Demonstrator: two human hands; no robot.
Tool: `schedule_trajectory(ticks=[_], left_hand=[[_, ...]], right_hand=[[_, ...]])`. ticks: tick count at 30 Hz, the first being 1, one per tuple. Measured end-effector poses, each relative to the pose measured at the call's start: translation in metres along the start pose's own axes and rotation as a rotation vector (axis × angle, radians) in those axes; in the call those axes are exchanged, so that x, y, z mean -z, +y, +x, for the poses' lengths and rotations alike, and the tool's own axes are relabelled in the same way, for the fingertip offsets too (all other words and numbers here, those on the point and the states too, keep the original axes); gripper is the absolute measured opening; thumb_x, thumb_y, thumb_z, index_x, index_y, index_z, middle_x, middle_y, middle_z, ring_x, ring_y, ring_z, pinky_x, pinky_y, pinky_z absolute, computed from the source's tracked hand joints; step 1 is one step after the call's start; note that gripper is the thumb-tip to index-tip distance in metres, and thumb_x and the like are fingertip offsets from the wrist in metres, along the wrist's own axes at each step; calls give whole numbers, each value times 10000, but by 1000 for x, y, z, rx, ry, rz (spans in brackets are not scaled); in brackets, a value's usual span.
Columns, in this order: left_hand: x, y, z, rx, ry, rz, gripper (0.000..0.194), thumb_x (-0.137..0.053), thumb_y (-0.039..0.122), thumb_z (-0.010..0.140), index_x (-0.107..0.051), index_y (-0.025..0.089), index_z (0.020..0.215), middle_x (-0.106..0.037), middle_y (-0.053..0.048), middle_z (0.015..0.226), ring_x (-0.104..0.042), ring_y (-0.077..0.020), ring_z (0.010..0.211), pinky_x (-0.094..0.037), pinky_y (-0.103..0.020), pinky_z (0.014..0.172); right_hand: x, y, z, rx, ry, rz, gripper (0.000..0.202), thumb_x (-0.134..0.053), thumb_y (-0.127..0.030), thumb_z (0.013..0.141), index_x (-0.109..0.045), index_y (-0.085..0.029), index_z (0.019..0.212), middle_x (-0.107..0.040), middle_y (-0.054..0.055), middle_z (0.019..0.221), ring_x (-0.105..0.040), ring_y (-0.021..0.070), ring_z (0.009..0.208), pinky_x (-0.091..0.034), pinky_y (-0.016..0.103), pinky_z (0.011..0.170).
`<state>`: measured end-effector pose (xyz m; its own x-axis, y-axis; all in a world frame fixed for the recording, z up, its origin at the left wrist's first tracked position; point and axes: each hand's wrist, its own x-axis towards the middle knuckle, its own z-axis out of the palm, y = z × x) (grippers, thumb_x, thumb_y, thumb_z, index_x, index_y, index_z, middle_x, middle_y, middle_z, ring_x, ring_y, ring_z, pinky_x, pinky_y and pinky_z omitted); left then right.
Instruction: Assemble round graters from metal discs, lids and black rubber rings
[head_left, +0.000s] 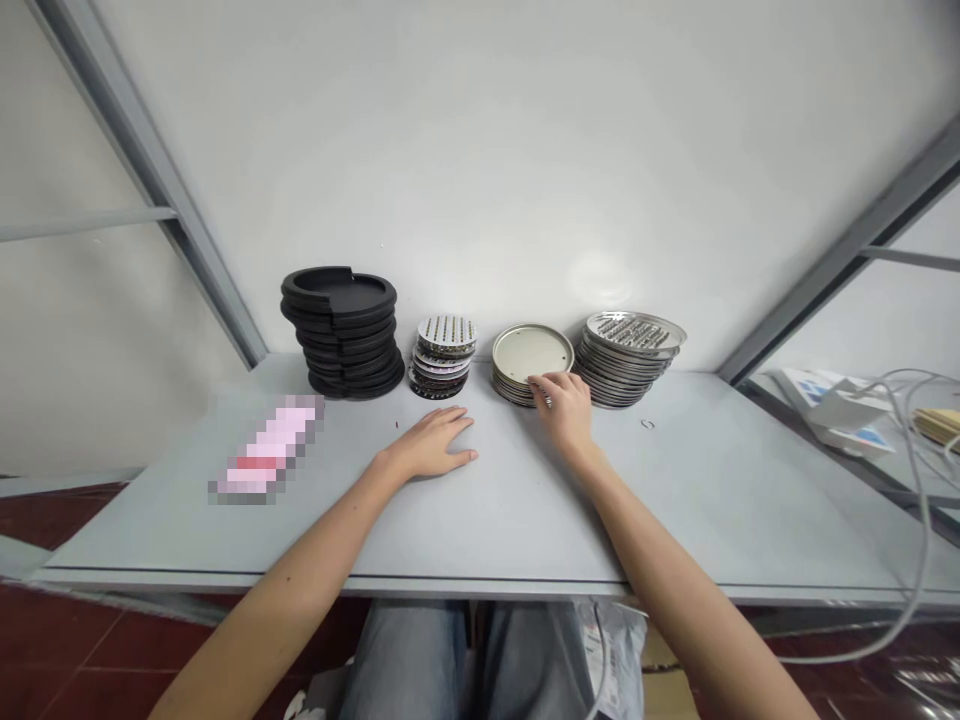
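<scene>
My left hand [433,442] lies palm down on the grey table, fingers spread, with nothing in it. In front of it stands a short stack of perforated round discs [447,332]. My right hand [564,402] is at the front edge of a stack of cream round lids [531,352]. Its fingers are curled together around a small, dark, ridged item, too small to name. To the right of that hand is a leaning stack of shiny metal discs with slotted tops [636,332]. A tall stack of black round trays [341,340] stands at the left.
A pixelated pink object [274,445] lies on the table's left part. Small metal clips [647,424] sit at the right, and a tiny red bit [397,425] near my left hand. Metal frame posts flank the table [495,530]. A white cable [919,520] hangs at the right.
</scene>
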<state>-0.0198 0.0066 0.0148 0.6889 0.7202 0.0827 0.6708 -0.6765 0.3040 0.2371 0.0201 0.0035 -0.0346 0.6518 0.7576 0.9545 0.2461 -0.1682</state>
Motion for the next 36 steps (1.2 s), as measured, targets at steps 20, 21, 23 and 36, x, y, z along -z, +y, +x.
schedule_trajectory(ticks=[20,21,23,36], left_hand=[[-2,-2,0,-22,25,1,574,-511,486,870,-474,157,1339,-389,-145,1469,-347,-278,1363,-265,-407,1122],[-2,-2,0,-23,24,-1,574,-512,485,870,-473,158,1341,-389,-145,1468,-345,-279,1364,-264,-408,1123],[-2,-2,0,-24,22,-3,577,-512,485,871,-472,156,1344,-389,-148,1468,-342,-281,1366,-262,-411,1125],[-3,2,4,-36,467,-231,744,-554,393,873,-163,233,1486,-314,-136,1493,-475,-266,1261,-412,-413,1035]], right_hand=[[-3,-1,2,-18,128,180,190,-537,-271,893,-721,-223,904,-719,43,903,-583,219,908,-388,391,865],[-3,-1,3,-14,137,188,190,-535,-273,895,-717,-219,906,-719,41,901,-590,213,889,-392,387,861],[-2,-3,4,-7,158,207,192,-528,-275,900,-708,-210,908,-717,42,897,-603,204,861,-400,380,852],[20,-35,1,156,298,307,287,-554,-187,856,-575,-204,1142,-673,49,869,-609,207,847,-422,387,833]])
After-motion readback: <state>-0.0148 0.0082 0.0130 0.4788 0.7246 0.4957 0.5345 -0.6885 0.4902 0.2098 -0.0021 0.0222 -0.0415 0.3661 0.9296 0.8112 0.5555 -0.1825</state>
